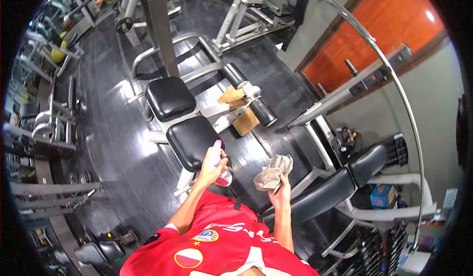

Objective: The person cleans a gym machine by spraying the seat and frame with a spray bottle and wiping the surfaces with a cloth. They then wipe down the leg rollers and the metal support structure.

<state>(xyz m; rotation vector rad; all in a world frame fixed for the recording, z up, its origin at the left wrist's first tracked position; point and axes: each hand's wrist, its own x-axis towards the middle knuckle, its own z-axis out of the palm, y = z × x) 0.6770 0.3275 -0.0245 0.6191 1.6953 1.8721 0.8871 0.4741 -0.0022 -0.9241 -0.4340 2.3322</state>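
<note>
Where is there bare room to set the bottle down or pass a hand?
The far seat pad, between the upright post and near seat pad, looks bare, as does the floor left of both pads. Crowded: around the black rollers and brown boards; the left hand, holding the bottle, overlaps the near pad.

Bottle (224, 177) pink and white; cloth (274, 173) greyish beige; jersey (217, 209) red, white lettering; seat pads (191, 140) black; wall panel (379, 34) orange

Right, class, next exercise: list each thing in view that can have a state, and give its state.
Grey cloth: crumpled, held in right hand
Spray bottle: gripped in left hand
Far seat pad: uncovered
Roller pads: mounted on their machine
Padded bench: unoccupied
Blue box: open or closed, unclear
</note>
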